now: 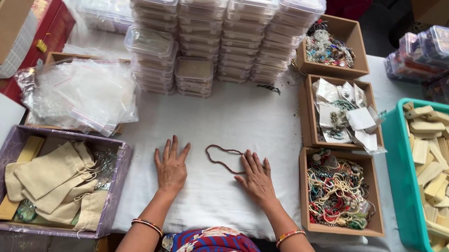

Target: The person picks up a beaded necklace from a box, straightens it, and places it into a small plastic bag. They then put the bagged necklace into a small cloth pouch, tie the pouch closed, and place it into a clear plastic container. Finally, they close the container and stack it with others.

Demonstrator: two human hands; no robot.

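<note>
Both hands are flat on the white-covered worktop (226,114). The left hand (171,166) lies palm down, fingers spread, grip apart and holding nothing. The right hand (255,177) is also spread open, its fingertips touching a brown bead string (221,158) looped just between the two hands. On the far side sit stacks of clear plastic boxes (221,26), some with small round red labels on the lids. On the right, a cardboard box of colourful beads (338,192) and a teal bin of wood pieces (445,180). Near left, a purple box of cloth pouches (53,181).
</note>
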